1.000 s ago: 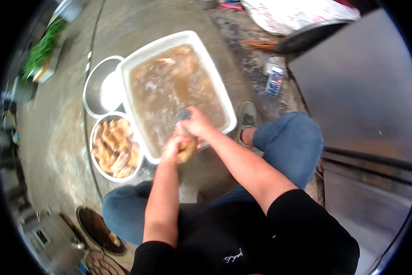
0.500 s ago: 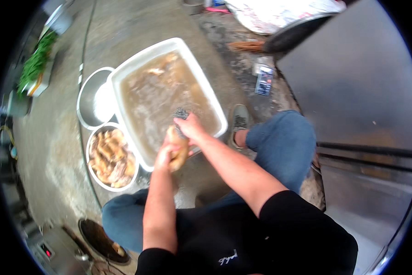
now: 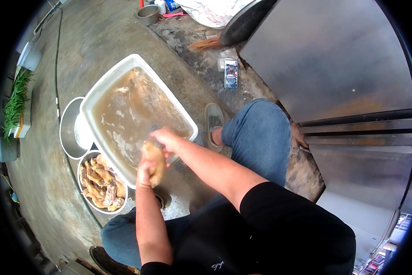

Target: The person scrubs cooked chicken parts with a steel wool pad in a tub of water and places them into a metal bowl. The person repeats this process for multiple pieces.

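Observation:
My left hand grips a pale yellow-brown piece of meat, by its look a pig's trotter, over the near edge of a white tub. Brownish water fills the tub, with parts of submerged pieces showing near its far end. Close above the trotter, my right hand pinches a grey steel wool scrubber, partly hidden by the fingers. Left of the tub, several similar trotters are heaped in a round metal bowl.
A second metal bowl stands against the tub's left side. A hose runs along the floor beyond it. To the right are a phone, a straw broom and a steel cabinet. Green leafy vegetables sit far left.
The view has shifted, so the tub and bowls sit further left and lower. The scrubber has come off the trotter's upper side toward the water. Both hands keep their holds.

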